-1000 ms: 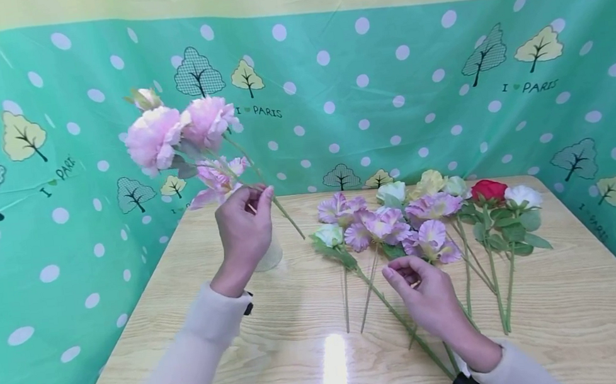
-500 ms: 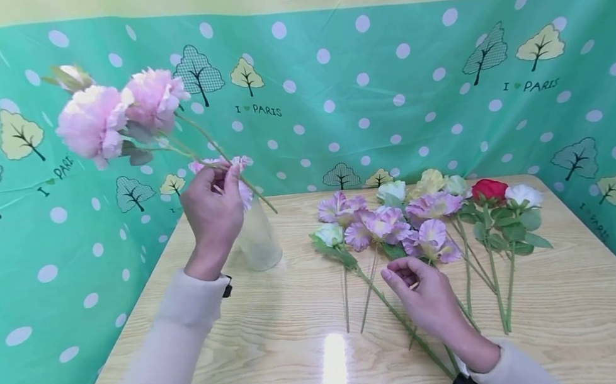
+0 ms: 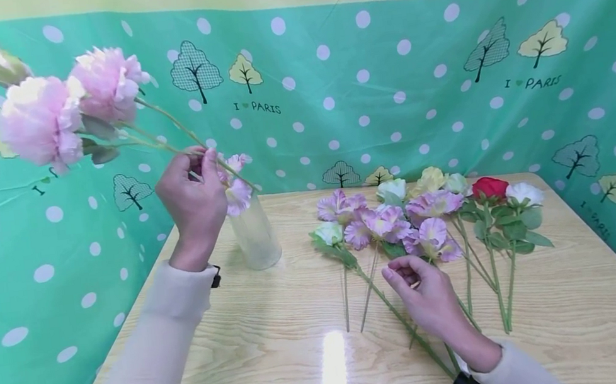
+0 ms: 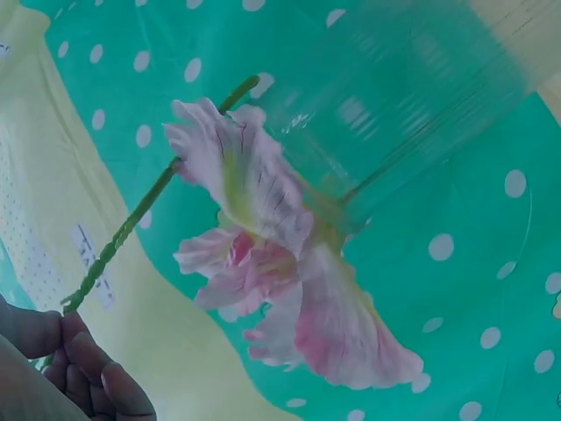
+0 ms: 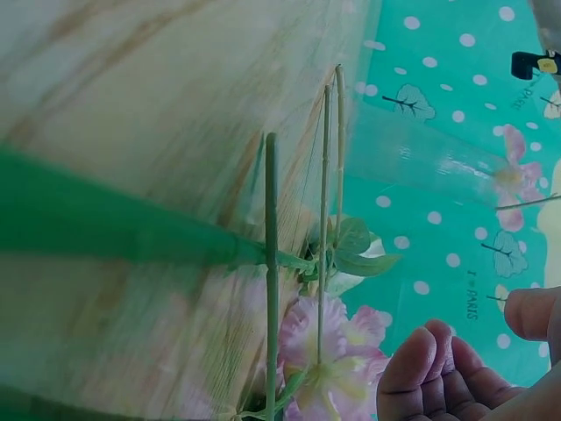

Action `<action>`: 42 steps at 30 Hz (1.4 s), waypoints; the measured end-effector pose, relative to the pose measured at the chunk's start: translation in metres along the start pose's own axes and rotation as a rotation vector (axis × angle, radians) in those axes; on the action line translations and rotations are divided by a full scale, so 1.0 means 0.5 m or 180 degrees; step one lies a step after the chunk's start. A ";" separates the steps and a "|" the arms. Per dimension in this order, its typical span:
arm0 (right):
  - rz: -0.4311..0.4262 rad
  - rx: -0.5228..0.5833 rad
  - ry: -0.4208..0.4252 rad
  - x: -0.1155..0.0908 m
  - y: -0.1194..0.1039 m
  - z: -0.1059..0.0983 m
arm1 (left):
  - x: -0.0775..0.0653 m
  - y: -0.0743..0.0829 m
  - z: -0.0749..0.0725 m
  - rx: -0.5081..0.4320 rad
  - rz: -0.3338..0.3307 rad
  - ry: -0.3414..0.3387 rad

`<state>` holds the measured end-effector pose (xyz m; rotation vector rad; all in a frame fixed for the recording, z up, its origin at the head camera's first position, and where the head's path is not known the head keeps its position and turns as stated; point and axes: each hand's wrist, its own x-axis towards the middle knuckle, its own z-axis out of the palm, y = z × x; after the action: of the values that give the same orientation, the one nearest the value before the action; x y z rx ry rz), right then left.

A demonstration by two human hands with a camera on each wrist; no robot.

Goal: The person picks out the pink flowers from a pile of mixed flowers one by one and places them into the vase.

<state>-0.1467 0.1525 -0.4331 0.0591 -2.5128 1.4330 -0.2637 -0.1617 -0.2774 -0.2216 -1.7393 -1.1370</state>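
My left hand [image 3: 194, 198] pinches the green stem of a pink peony spray [image 3: 40, 121] between thumb and fingers. Two full pink blooms and a bud lean up and to the left. The lower end of its stem [image 4: 123, 232] passes close to a pink-purple flower [image 4: 263, 228] in a clear vase [image 3: 256, 236]; whether they touch I cannot tell. My right hand [image 3: 424, 289] hovers over the stems of the lying flowers, fingers loosely curled, nothing between them. Nearest to it are a ruffled purple flower [image 3: 433, 240] and a white-green rose [image 3: 328, 234].
More purple flowers [image 3: 383, 224], a yellow flower [image 3: 429, 181], a red rose [image 3: 490, 188] and a white rose [image 3: 525, 194] lie on the right of the wooden table [image 3: 280, 347]. A green dotted curtain [image 3: 335, 125] hangs behind and at both sides.
My left hand has moved left and slightly up with the peony spray, bringing its stem end to the flower in the vase and uncovering the vase. My right hand stays put.
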 end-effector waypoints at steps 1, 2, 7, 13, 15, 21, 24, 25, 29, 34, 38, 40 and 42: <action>0.0009 0.0001 -0.0002 0.000 0.000 0.000 | 0.003 0.001 -0.001 0.0017 0.0032 0.0020; 0.0016 0.0002 -0.0003 0.000 0.000 -0.001 | 0.006 0.002 -0.002 0.0033 0.0073 0.0034; 0.0028 0.0003 -0.0010 0.000 0.000 -0.001 | 0.014 -0.002 -0.006 0.0270 0.0304 0.0060; 0.0036 0.0001 -0.0054 -0.001 0.002 -0.001 | 0.003 -0.025 -0.002 0.0758 0.0161 -0.0146; 0.0042 -0.0009 -0.0067 -0.001 0.003 0.000 | -0.005 -0.032 0.000 0.0866 0.0070 -0.0280; 0.0042 -0.0022 -0.0063 -0.003 0.006 0.000 | -0.022 -0.049 0.004 0.1072 0.0050 -0.0704; 0.0044 -0.0031 -0.0068 -0.004 0.006 -0.001 | -0.026 -0.057 0.007 0.1151 0.0079 -0.0865; 0.0046 -0.0035 -0.0072 -0.004 0.007 -0.002 | -0.028 -0.059 0.008 0.1174 0.0070 -0.0907; 0.0057 -0.0038 -0.0099 -0.004 0.008 -0.003 | -0.034 -0.069 0.011 0.1290 0.0056 -0.1003; 0.0056 -0.0041 -0.0128 -0.005 0.008 -0.003 | -0.038 -0.080 0.015 0.1496 0.0181 -0.1042; 0.0037 -0.0071 -0.0133 -0.005 0.009 -0.002 | -0.040 -0.085 0.012 0.1642 0.0133 -0.1249; 0.0028 -0.0080 -0.0132 -0.005 0.010 -0.002 | -0.040 -0.085 0.010 0.1724 0.0072 -0.1405; 0.0027 -0.0080 -0.0131 -0.005 0.010 -0.001 | -0.038 -0.086 0.009 0.1819 0.0020 -0.1550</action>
<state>-0.1451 0.1556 -0.4376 0.0744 -2.5665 1.4174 -0.2832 -0.1751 -0.3184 -0.1559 -2.4150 -0.5605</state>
